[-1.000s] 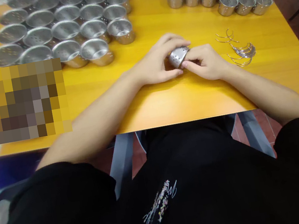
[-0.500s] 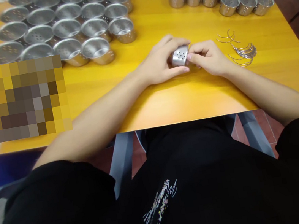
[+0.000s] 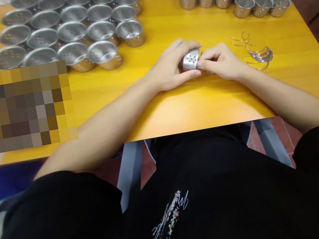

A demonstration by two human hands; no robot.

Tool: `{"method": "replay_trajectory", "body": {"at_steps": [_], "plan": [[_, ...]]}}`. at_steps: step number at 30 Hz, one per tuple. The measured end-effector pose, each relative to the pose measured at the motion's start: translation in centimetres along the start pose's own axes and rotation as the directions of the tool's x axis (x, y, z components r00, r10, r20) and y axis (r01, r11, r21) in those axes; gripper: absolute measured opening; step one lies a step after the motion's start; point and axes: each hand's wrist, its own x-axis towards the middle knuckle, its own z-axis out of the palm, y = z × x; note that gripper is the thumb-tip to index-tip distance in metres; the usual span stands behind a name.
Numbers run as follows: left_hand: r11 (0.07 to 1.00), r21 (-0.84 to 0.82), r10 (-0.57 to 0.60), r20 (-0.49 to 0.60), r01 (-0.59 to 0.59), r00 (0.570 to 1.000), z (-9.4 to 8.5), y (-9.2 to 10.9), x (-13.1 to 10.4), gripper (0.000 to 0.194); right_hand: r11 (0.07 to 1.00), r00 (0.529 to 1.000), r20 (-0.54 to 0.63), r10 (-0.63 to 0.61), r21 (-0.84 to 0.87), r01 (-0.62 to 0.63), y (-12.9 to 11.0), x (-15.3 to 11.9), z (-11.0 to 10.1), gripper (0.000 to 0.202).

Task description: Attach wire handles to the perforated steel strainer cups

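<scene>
A small perforated metal cup (image 3: 190, 60) is tipped on its side just above the table, its holes facing me. My left hand (image 3: 175, 65) grips it, thumb along the near side and fingers over the far side. At the cup's right edge, my right hand (image 3: 219, 61) is closed in a pinch, thumb and forefinger against the rim. Whatever sits between those fingertips is hidden. Right of this hand lies a small pile of curved metal wires (image 3: 261, 55), with a few loose wires (image 3: 242, 40) behind it.
Rows of upright perforated cups (image 3: 71, 32) fill the back left of the yellow table (image 3: 165, 114). Another group of cups (image 3: 244, 4), some with wires in them, stands at the back right. A blurred-out patch (image 3: 22, 110) covers the left side.
My right thumb and fingers have shifted slightly left and down along the cup's rim. The left hand keeps its hold, and the wires lie as before.
</scene>
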Motion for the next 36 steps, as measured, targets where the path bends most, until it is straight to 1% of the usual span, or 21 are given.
{"method": "replay_trajectory", "body": {"at_steps": [3,7,12,17,23,30,36], "plan": [[1.0,0.0,-0.006,-0.005,0.006,1.0,0.1,0.0,0.1,0.11,1.0,1.0,-0.01,-0.021,-0.006,0.021,0.1,0.0,0.1,0.057],[1.0,0.0,0.0,-0.015,0.0,1.0,0.2,-0.3,0.2,0.107,1.0,1.0,-0.027,-0.013,-0.023,0.013,0.2,0.1,0.1,0.055],[1.0,-0.01,-0.003,-0.021,0.003,1.0,0.3,-0.7,0.1,0.105,0.999,1.0,-0.022,-0.014,-0.048,0.012,0.0,0.1,0.1,0.057],[1.0,-0.011,-0.009,-0.008,0.009,1.0,0.2,-0.6,0.2,0.103,0.998,0.999,-0.027,-0.034,-0.06,0.032,-0.2,0.2,0.1,0.062],[1.0,-0.014,-0.01,-0.016,0.01,1.0,0.1,-0.3,0.3,0.103,0.997,0.998,-0.045,0.044,-0.059,-0.047,-0.5,0.3,0.2,0.061],[1.0,0.022,-0.011,-0.008,0.011,1.0,-0.1,0.0,0.1,0.105,0.998,0.998,-0.049,0.046,-0.034,-0.048,-0.7,0.3,0.1,0.065],[1.0,0.019,-0.006,-0.013,0.006,1.0,-0.1,-0.2,0.1,0.107,0.997,0.998,-0.038,0.047,-0.053,-0.049,-1.0,0.3,0.3,0.063]]}}
